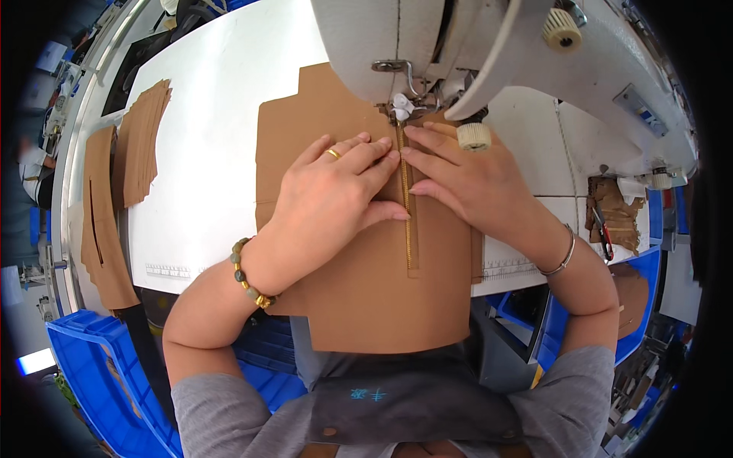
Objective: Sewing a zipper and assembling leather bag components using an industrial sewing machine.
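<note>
A flat brown panel, leather-like, lies under the sewing machine, its near end hanging over the table's front edge. A gold-toothed zipper runs lengthwise in a slot in the panel, up to the presser foot. My left hand lies on the panel left of the zipper, fingers extended, thumb tip at the teeth. On the other side, my right hand rests with fingers spread, fingertips beside the zipper just below the foot. Both hands press on the panel without gripping it.
Stacked brown pieces and a slotted brown strip lie at the table's left. Blue bins stand below left and right. Brown scraps and a red-handled tool sit at the right. The machine arm overhangs the right side.
</note>
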`<state>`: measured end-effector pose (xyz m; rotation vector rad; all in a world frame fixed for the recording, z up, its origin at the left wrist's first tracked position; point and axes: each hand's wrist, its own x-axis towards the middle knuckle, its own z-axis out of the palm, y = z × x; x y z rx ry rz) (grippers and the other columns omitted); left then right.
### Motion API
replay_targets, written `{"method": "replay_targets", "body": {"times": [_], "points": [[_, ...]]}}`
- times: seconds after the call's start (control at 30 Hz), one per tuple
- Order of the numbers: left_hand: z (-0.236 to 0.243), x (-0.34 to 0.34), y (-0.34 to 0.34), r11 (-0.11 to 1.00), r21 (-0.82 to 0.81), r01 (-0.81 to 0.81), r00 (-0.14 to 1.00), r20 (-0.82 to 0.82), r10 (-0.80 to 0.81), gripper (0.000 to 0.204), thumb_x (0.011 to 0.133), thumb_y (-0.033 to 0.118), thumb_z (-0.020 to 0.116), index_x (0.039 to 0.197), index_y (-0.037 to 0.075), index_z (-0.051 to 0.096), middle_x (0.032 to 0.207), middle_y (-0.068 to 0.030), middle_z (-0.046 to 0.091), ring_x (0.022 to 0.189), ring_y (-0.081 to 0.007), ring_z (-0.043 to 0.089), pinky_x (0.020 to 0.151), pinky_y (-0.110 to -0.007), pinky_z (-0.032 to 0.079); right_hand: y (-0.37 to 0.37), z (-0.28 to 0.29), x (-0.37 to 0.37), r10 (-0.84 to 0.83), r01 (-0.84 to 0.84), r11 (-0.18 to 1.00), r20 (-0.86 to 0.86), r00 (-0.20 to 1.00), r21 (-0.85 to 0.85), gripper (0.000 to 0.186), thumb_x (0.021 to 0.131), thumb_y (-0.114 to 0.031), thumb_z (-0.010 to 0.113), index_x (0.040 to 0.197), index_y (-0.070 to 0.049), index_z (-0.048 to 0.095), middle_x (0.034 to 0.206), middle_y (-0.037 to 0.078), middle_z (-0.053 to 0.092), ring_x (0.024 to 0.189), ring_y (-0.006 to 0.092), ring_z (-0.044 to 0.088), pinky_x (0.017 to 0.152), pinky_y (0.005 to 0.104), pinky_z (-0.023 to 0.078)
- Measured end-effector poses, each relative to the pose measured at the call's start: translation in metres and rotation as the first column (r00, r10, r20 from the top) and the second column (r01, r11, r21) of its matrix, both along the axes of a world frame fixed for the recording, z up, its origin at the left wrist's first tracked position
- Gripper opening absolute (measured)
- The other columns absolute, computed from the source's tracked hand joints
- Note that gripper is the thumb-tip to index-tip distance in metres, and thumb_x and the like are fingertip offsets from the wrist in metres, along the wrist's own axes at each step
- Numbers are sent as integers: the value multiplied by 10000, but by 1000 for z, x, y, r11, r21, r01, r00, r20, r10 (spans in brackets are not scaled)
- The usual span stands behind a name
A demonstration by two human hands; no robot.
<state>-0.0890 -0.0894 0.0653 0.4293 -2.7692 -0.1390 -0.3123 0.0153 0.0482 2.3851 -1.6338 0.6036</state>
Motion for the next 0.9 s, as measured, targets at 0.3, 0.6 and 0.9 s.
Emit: {"method": "replay_targets", "body": {"times": [0.3,0.6,0.9], "points": [[-2,-1,-4,1000,4,3,1000,-16,-3,659,819,479,786,1317,51,726,1343,-94,711,1292,-316,655,1087,-501,514,-3,-2,-1,-20,20,1000,-14,1000,-11,437,866,-374,792,1209,-113,720,1269,54,709,1172,240,657,1174,482,414],[-3,-2,-4,1000,-8,-6,1000,-28,6,644,819,472,786,1301,48,734,1334,-90,716,1284,-310,660,1083,-487,517,-5,5,-3,-18,17,999,-16,1000,-49,427,870,-364,791,1218,-127,720,1063,38,738,948,246,687,1025,438,506],[-4,1,0,1000,-14,-5,1000,-1,5,706,825,489,785,1353,30,687,1392,-104,681,1328,-322,623,1120,-511,481,-7,8,2,-182,186,981,-82,980,52,355,921,-345,748,1204,-135,716,898,41,690,819,248,655,795,382,489]]}}
